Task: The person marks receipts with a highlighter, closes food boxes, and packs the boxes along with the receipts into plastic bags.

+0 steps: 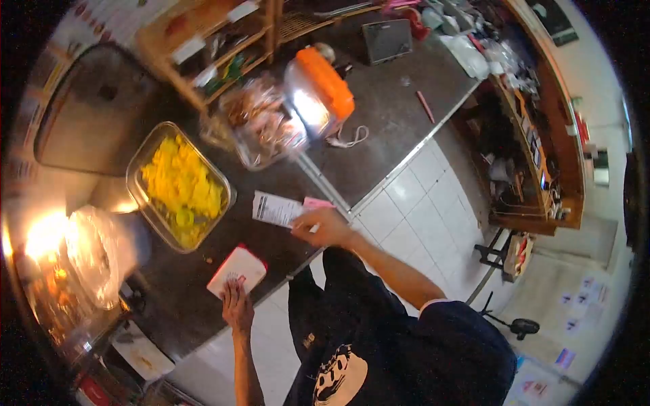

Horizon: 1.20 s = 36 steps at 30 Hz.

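Lying flat on the dark tabletop [284, 247], the white box with red edges [241, 265] runs lengthwise from lower left to upper right, with the left hand [237, 306] at its lower end, open, fingertips resting on top. The right hand [323, 227] is curled at the edge of a printed slip [275, 208]; whether it grips it, I can't tell. Beyond the box sits a glass dish of yellow food [183, 193].

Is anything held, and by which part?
It cannot be told: left hand touches the white box at its near end, right hand is by the printed slip; grips are unclear.
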Motion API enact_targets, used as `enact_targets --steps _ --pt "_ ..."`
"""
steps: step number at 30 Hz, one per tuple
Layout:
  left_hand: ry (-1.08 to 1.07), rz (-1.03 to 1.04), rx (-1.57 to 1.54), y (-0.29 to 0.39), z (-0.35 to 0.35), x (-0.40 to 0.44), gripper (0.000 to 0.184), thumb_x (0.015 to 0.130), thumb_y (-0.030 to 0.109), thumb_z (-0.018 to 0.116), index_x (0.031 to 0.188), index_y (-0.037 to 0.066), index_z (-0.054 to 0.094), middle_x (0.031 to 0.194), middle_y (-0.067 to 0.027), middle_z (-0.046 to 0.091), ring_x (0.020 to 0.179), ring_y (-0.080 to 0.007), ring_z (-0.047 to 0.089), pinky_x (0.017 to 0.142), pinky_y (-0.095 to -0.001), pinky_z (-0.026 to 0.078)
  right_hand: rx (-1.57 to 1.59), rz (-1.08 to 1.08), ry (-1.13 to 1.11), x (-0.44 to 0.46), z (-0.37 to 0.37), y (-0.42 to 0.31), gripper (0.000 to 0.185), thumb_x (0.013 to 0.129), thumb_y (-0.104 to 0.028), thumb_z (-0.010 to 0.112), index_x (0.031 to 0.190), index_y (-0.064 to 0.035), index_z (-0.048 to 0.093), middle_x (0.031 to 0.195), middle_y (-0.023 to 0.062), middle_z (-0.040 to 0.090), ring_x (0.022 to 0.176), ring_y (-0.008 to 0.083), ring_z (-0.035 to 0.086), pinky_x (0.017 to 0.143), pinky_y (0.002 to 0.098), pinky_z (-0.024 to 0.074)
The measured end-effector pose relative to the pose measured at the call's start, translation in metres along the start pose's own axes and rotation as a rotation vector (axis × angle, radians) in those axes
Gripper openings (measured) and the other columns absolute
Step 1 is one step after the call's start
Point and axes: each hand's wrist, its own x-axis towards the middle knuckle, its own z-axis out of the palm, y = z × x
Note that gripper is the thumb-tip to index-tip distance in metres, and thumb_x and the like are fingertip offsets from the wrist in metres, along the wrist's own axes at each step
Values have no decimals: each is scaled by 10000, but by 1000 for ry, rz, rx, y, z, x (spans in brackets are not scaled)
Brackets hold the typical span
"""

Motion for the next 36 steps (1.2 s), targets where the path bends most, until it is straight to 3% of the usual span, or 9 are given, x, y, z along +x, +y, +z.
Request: enact_targets --steps 5,9,11,12,14,19,24,28,36 --pt "-47 -145 -79 24 -34 25 532 786 92 757 1292 214 651 1509 -205 439 1344 -472 454 1002 -499 495 -439 239 819 72 -251 82 297 867 -303 690 990 -37 738 869 173 725 768 316 713 680 399 534" --pt "-57 -168 -83 23 -40 39 529 696 70 811 1184 259 734 1531 -206 408 1351 -481 440 1001 -463 506 -504 235 659 180 -349 123 691 827 -584 699 1222 -17 664 1197 196 686 1107 381 656 908 403 535" --pt "-42 -472 -575 15 -29 34 516 679 81 818 1156 267 751 1532 -199 409 1360 -470 434 1021 -455 494 -533 403 469 249 -373 176 638 831 -585 703 1147 -32 684 1100 159 707 1045 304 665 883 375 523" --pt "-24 -576 -731 15 -31 35 511 674 85 820 1146 269 756 1532 -197 409 1363 -466 432 1028 -453 490 -549 488 375 266 -372 184 614 833 -586 705 1110 -39 693 1051 140 718 1014 266 670 871 361 516" --pt "-192 -263 -120 19 -41 41 527 651 76 828 1143 253 759 1532 -195 412 1370 -451 432 1048 -451 475 -490 535 221 290 -369 178 558 831 -561 725 1047 -47 703 945 98 727 937 205 666 829 339 503" --pt "-170 -351 -168 24 -36 41 505 636 84 839 1120 207 768 1540 -189 402 1380 -440 424 1050 -448 475 -236 367 133 295 -374 188 420 848 -439 765 969 -39 721 812 30 706 802 143 622 733 310 473" --pt "-174 -254 -108 14 -31 35 462 669 115 829 1120 201 770 1553 -192 379 1396 -432 404 1050 -445 474 202 306 697 219 -358 148 319 884 -353 747 864 -35 768 847 26 718 800 121 604 748 300 462" --pt "-194 -237 -88 19 -36 41 475 664 118 840 1129 185 766 1557 -197 370 1409 -425 387 1055 -446 468 82 442 596 195 -343 201 338 907 -368 720 838 -42 771 820 25 715 786 109 597 731 316 467" --pt "-184 -484 -275 20 -36 35 519 642 155 868 1149 180 758 1556 -190 377 1409 -426 387 1066 -428 456 -254 174 780 213 -328 247 399 872 -443 724 922 -49 761 818 207 709 771 305 697 732 406 520"
